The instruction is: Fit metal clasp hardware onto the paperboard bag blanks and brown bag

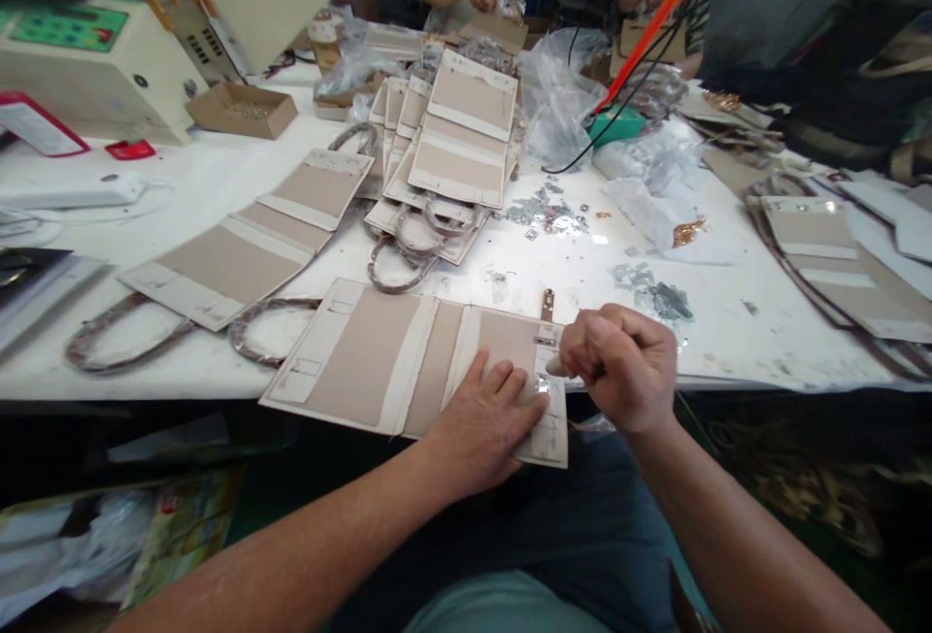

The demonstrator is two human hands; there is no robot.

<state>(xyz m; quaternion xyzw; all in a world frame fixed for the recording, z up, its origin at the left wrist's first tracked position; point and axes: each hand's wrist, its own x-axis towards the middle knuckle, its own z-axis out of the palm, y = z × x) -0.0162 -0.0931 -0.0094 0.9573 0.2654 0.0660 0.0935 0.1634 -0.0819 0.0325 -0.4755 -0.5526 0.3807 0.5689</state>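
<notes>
Left hand (484,424), spread, pins panel (371,361); right hand (618,366), two o'clock, grips tool (554,366), likely working plate (543,384); next needs steadiness.

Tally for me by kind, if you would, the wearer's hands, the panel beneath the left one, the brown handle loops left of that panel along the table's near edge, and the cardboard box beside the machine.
Left hand and right hand: 2
Panel: 1
Handle loops: 2
Cardboard box: 1
Total: 6
</notes>
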